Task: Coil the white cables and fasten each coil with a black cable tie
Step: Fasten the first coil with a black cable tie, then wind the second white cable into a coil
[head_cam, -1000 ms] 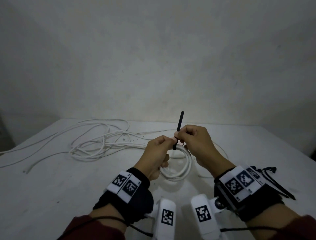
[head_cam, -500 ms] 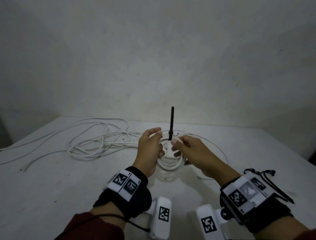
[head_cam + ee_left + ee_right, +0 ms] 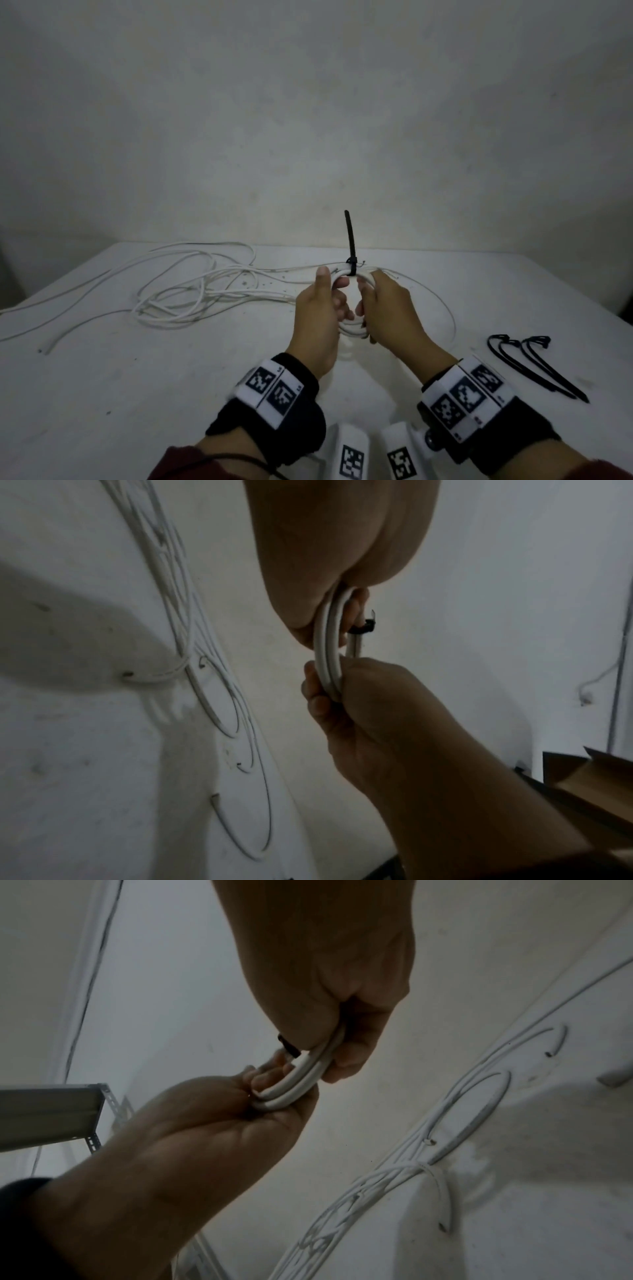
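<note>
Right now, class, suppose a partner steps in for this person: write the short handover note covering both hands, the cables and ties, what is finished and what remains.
Left hand: grips the left side of the white coil, held upright above the table.
Right hand: grips the coil's right side.
Black cable tie: looped round the top of the coil, tail sticking straight up.
Done: this coil is wound and tied.
Left: loose white cables lie tangled at far left, uncoiled. Spare black ties lie on the table to the right.

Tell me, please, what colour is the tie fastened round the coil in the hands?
Black; the cable tie shows best in the head view, its tail standing up above the white coil.
</note>
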